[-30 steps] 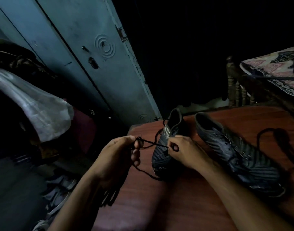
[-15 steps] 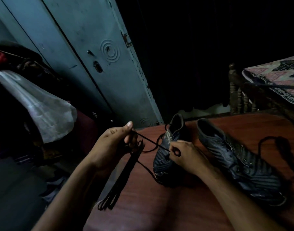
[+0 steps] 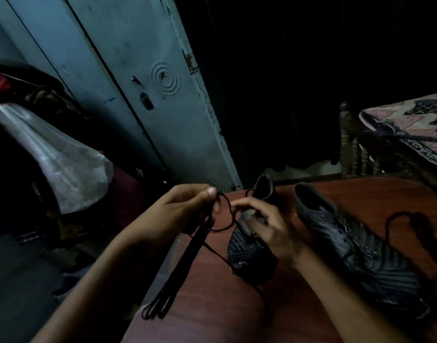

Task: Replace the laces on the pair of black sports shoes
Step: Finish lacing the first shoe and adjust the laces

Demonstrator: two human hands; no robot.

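Observation:
Two black sports shoes lie on a reddish wooden table (image 3: 212,305). The left shoe (image 3: 247,253) sits near the table's left edge, the right shoe (image 3: 361,246) beside it. My left hand (image 3: 177,214) pinches a black lace (image 3: 187,261) at the thumb; folded loops of it hang down past the table edge. A strand of that lace curves from my left hand across to the left shoe. My right hand (image 3: 269,226) is over the left shoe's eyelet area, fingertips pinching the lace there. Another loose black lace (image 3: 410,226) lies on the table right of the right shoe.
A blue-grey metal cupboard door (image 3: 138,95) stands behind the table's left corner. Clothes and a pale plastic bag (image 3: 58,159) hang at the left. A bed with a patterned cover (image 3: 410,125) and carved wooden posts is at the far right. The background is dark.
My left hand has drawn closer to the right hand, slackening the strand into a curve. My right hand has lifted its fingers toward the upper eyelets. The hanging loops swing lower.

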